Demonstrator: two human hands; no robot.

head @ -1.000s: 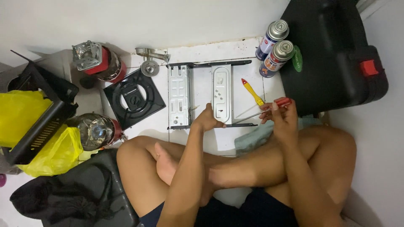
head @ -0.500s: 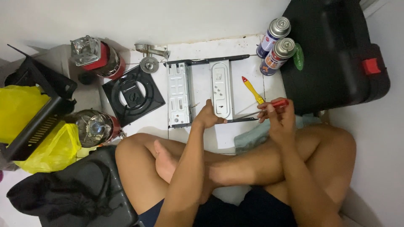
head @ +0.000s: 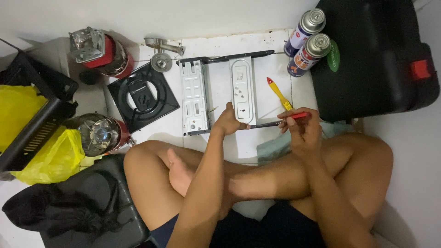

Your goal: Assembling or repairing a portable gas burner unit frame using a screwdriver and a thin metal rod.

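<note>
I sit cross-legged on a white tiled floor. My left hand (head: 231, 120) grips the near edge of a grey metal frame (head: 195, 97) lying flat before me. My right hand (head: 299, 127) holds a red-handled screwdriver (head: 281, 121) level, its dark shaft pointing left towards the frame's near bar by my left hand. A yellow-handled brush (head: 277, 92) lies on the floor just beyond my right hand.
Two spray cans (head: 308, 42) stand at the back right beside a large black case (head: 374, 57). A black square burner plate (head: 143, 97) and two red gas canisters (head: 98, 49) are to the left, with yellow bags (head: 43, 151) and a black bag (head: 82, 206).
Both hands have stayed at the frame's near edge. The screwdriver's shaft has shifted slightly along the bar; the view has tilted a little.
</note>
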